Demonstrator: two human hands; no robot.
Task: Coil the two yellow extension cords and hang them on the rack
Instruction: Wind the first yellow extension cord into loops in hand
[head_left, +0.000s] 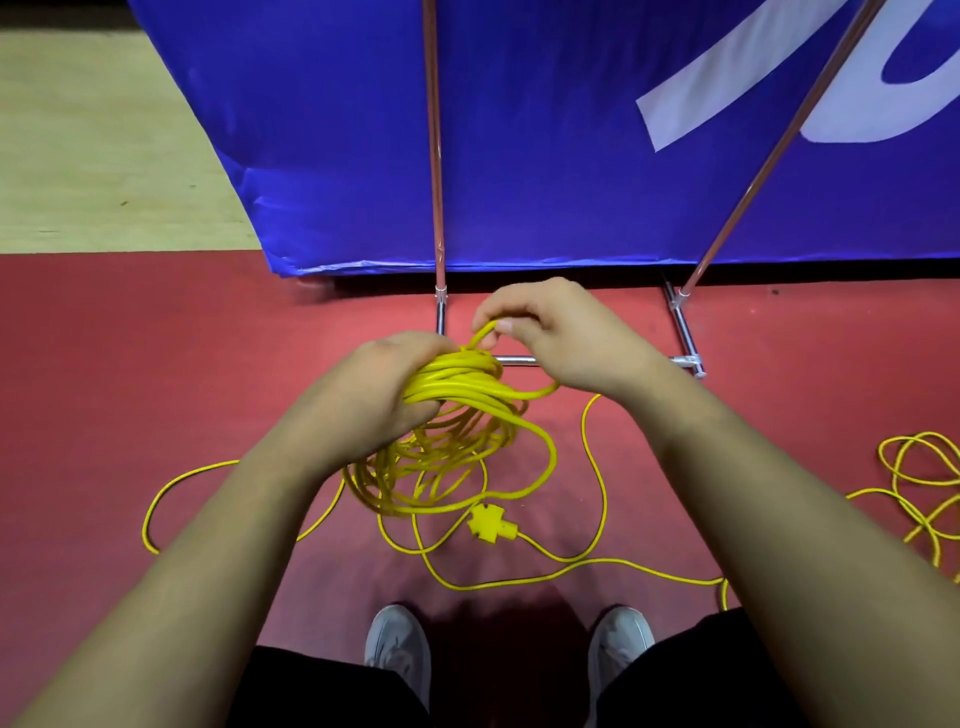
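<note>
1. Fingers (410, 413) of the left hand (382, 382) are curled round the top of a coil (457, 387) of yellow extension cord. They clamp many loops together in one bundle, with the thumb lying over the top.
2. Fingertips (503, 326) of the right hand (563, 332), just right of the left hand and a little farther off, pinch a single strand at the top of that bundle. Another strand curves out to the right below this hand.
3. Below the left hand the loops hang loose and uneven towards the red floor (130, 364). Whether their lowest turns touch it cannot be told.
4. Just nearer than the hanging loops, between the two forearms, a yellow socket block (491, 522) lies on the floor.
5. Loose cord (602, 499) trails over the floor. One bend shows left of the left forearm, one curve lies to the right, and a run passes under the right forearm.
6. At the right edge, well apart from the coil, lies a second tangle (914, 467) of yellow cord.
7. Beyond the hands stands the metal rack (684, 332). Its low crossbar is just behind the hands, with one pole upright and one slanting right.
8. Behind the poles hangs a blue banner (519, 130) with white lettering.
9. At the near edge are two grey shoes (397, 644) and black trousers (311, 691).
</note>
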